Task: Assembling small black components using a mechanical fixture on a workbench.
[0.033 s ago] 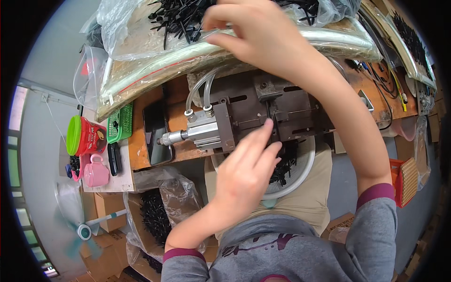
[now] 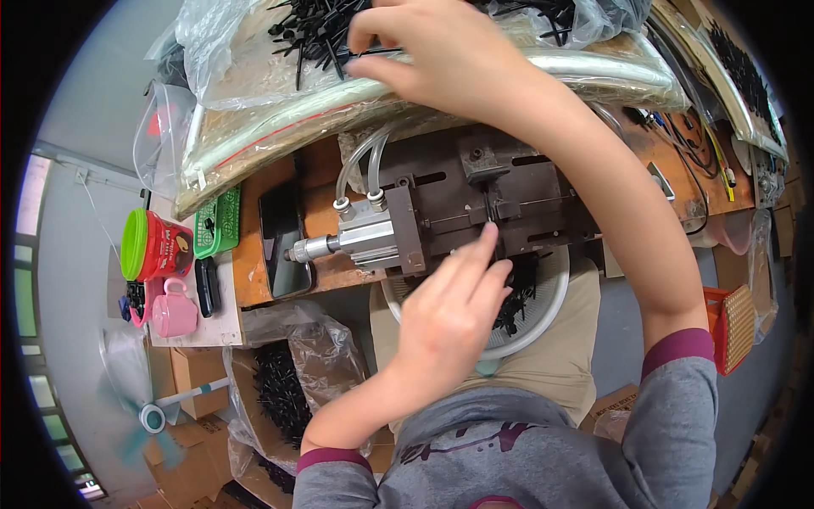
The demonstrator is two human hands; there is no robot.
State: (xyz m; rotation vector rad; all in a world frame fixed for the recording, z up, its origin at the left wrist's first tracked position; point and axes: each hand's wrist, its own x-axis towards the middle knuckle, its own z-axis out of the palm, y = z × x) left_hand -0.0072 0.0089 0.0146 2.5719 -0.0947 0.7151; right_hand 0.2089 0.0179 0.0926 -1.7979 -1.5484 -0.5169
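Observation:
My left hand (image 2: pixel 448 318) is above the front of a dark metal fixture (image 2: pixel 445 199). Its fingers are stretched out, and the index fingertip is at the small slotted block (image 2: pixel 502 209) in the fixture's middle. No part shows in this hand. Farther off, my right hand (image 2: pixel 441 64) reaches over a pile of thin black plastic pieces (image 2: pixel 318 34) with thumb and fingers curved but apart. A thin black piece runs across the gap between them; whether it is touched I cannot tell. Below the fixture, a white basket (image 2: pixel 555 310) on my lap holds more black pieces.
A silver air cylinder (image 2: pixel 369 239) with clear hoses (image 2: pixel 352 165) adjoins the fixture's left side. Left of it lie a phone (image 2: pixel 281 229), a green basket (image 2: pixel 219 222) and a pink cup (image 2: pixel 175 310). A plastic-wrapped ledge (image 2: pixel 280 127) crosses behind. A fan (image 2: pixel 153 418) stands lower left.
My right hand has shifted slightly left over the pile. My left hand has moved slightly right, and the dark piece at its fingertips no longer shows clearly.

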